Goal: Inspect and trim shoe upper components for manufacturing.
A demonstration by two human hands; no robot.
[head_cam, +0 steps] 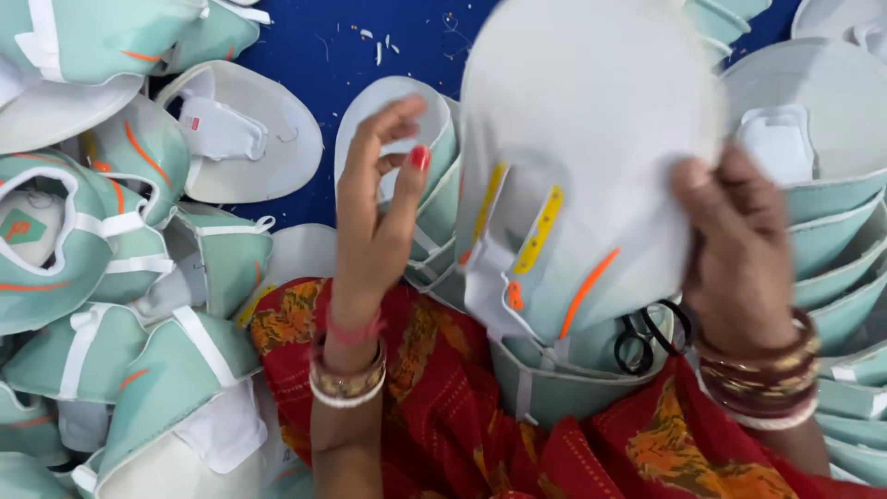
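Blue cloth (305, 55); domed mask (591, 139) (probably felt).

The mask (573, 176) is a large, pale grey-white cup-shaped piece, held up off the lap and blurred by motion. Its rounded outer shell faces the camera and fills the upper middle of the view. Two yellow strips run slantwise down its lower left part, a thin orange stroke slants near its lower right edge, and a small orange mark sits by a white folded band at the bottom. Its right edge is pinched from behind; the left edge hangs free.
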